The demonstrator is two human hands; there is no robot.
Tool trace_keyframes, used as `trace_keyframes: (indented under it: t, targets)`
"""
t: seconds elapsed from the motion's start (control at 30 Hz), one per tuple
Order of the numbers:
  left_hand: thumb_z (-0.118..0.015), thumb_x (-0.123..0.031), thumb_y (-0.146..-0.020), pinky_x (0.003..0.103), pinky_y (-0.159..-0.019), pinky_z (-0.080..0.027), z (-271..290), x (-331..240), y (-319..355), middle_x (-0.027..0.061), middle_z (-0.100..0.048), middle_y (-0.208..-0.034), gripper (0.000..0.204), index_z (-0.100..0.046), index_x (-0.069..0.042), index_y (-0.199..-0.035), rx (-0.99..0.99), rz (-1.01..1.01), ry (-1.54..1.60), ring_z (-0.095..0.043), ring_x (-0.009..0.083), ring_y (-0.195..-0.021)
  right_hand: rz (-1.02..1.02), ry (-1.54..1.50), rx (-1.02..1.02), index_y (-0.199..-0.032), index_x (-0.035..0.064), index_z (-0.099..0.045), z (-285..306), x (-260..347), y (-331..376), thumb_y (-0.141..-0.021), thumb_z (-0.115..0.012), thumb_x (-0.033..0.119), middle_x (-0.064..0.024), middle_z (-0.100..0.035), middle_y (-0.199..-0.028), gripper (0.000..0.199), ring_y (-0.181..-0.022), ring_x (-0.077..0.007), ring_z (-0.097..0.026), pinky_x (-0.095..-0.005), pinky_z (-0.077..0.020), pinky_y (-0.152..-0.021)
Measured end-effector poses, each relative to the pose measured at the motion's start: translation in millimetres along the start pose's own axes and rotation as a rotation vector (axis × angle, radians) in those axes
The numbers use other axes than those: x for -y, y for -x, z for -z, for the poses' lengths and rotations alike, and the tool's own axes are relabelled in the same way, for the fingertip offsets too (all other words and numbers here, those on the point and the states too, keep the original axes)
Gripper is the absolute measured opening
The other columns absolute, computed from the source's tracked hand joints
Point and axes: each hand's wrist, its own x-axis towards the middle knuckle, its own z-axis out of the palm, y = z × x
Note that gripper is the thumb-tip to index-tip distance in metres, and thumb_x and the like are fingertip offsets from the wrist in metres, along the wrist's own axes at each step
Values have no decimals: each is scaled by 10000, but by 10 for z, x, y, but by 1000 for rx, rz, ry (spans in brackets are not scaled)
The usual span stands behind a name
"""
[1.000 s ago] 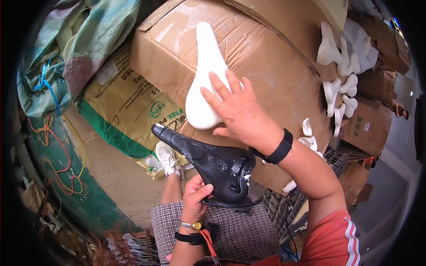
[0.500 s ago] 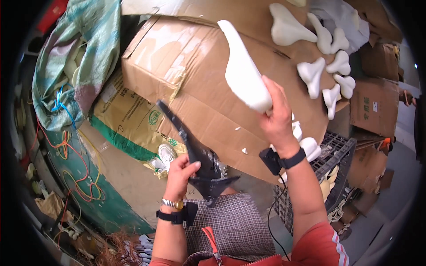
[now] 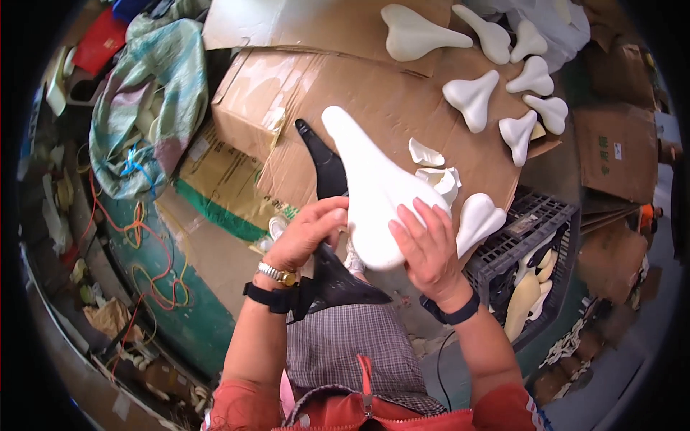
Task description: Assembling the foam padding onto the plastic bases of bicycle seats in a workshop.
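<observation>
A white bicycle saddle pad point(image 3: 370, 190) is held in front of me, its narrow nose pointing away and to the left. My right hand point(image 3: 431, 248) has its fingers spread over the pad's wide rear right side; its thumb is hidden. Beneath and left of the pad is a black, glossy saddle-shaped cover point(image 3: 338, 280), with its narrow end sticking out beyond my left hand point(image 3: 309, 230). That hand is closed on the cover's middle, its thumb and fingertips against the pad's left edge. The pad hides part of the cover.
Several white saddle pads point(image 3: 471, 99) lie on flattened cardboard point(image 3: 402, 100) to the right. White broken pieces point(image 3: 438, 179) sit near my right hand. A dark plastic crate point(image 3: 517, 230) holds more pads. At left are a woven sack point(image 3: 147, 108) and loose cords point(image 3: 169, 273).
My right hand has brought the white pad down and left, against the black cover, and its fingers now spread over the top. My left hand has moved slightly up and right with the cover.
</observation>
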Motion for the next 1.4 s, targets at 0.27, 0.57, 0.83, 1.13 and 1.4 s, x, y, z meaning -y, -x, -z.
trace_keyframes:
  t: [0.27,0.57,0.83,1.13,1.4]
  targets:
    - [-683,-154,-805,256,-849,-472,-504,-183,668,46,-622,-1074,434,-530,5,-1179,137,-114,209,-590,106,-950,40,-296,255,-1138,52,-563,1217,536,-48,-731,-603,70,-143,-521,-1209,409,-1115,-326,-505,-435,-404,-930]
    - [-718,-134,-770,263,-849,-463,-1050,-858,1603,47,-623,-1073,469,-535,-1,-1182,340,-219,49,-582,112,-960,185,-288,-156,-963,5,-602,2017,1052,-519,-669,-640,-24,-100,-538,-862,298,-795,-285,-533,-365,-454,-682]
    - [-708,-119,-777,265,-852,-461,-1336,-1160,2330,48,-631,-1047,434,-546,14,-1157,299,-366,-13,-587,117,-951,70,-79,-459,-833,13,-552,2723,1258,-501,-710,-607,-36,-129,-543,-834,144,-751,-305,-546,-383,-456,-644]
    - [-734,-148,-765,252,-811,-459,-1839,-1486,2932,37,-633,-980,444,-550,33,-1126,251,-347,-289,-583,107,-886,373,-214,-360,-909,-18,-563,3178,1718,-379,-685,-615,7,-135,-567,-870,231,-775,-289,-573,-368,-488,-667]
    - [-707,-154,-803,244,-812,-449,-2107,-1495,3071,23,-617,-997,436,-531,21,-1161,289,-375,-376,-558,92,-912,424,-127,-418,-865,-14,-547,3415,1720,-186,-659,-590,21,-119,-548,-820,213,-733,-268,-568,-345,-484,-604]
